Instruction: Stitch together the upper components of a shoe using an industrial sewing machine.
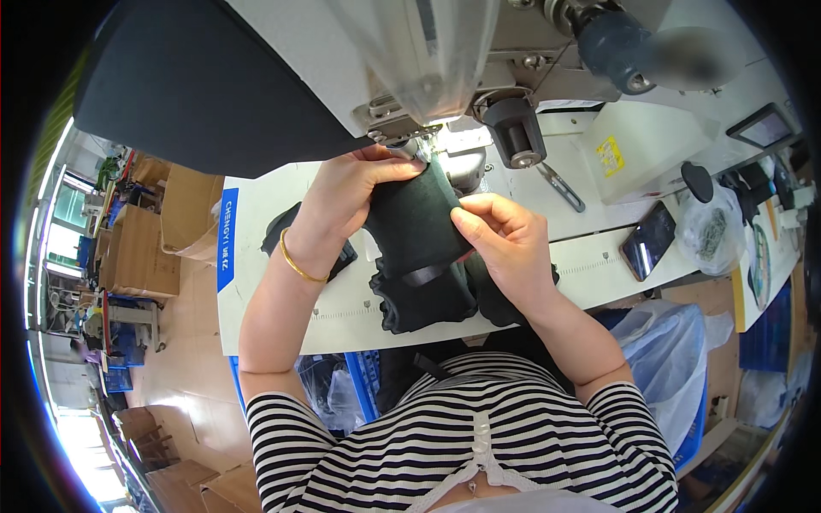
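Observation:
A piece of black fabric (416, 224) stretches between my two hands under the head of a sewing machine (410, 128). My left hand (346, 190) pinches its upper left edge, close beside the lit needle area. On the fabric's right edge, the thumb and fingers of my right hand (506, 238) are closed. More folded black fabric (423, 301) lies below on the white table (342, 316), reaching its front edge. Another dark piece shows partly behind my left wrist. The needle itself is too small to make out.
Right of the machine, tweezers (562, 188) and a phone (647, 242) lie on the table. A clear plastic bag (711, 235) sits farther right. Below the table are a blue crate (363, 385) and a bin lined with plastic (663, 359). Cardboard boxes (145, 248) stand at left.

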Demonstrator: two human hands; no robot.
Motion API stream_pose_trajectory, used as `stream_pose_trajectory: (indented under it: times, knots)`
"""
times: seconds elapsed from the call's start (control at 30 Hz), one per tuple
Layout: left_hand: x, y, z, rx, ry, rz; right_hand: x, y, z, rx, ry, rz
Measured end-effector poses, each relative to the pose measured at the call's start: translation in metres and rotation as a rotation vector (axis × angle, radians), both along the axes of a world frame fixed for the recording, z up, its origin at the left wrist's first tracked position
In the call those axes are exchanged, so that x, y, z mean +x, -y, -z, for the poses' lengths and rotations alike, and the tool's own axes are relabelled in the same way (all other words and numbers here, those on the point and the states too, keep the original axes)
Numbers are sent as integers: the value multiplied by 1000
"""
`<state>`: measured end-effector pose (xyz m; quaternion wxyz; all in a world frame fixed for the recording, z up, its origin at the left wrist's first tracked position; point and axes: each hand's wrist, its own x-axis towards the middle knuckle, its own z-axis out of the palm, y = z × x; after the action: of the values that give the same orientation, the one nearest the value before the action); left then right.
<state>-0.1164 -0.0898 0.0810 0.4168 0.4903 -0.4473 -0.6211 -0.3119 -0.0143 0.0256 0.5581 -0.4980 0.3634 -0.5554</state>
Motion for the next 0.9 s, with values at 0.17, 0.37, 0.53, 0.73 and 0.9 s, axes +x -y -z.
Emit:
stream_pose_trajectory:
  times: [0.17, 0.37, 0.53, 0.73, 0.9]
  knots:
    - [1, 4, 2, -113, -24, -6, 5, 2, -1, 38, 40, -8]
    - [8, 13, -2, 61, -13, 115, 4, 0, 2, -6, -20, -4]
    - [13, 16, 0, -19, 85, 192, 5, -9, 6, -27, 20, 12]
    - [16, 12, 2, -109, 196, 212, -3, -14, 7, 95, -2, -124]
    - [16, 14, 4, -24, 94, 219, -2, -14, 8, 70, 1, -95]
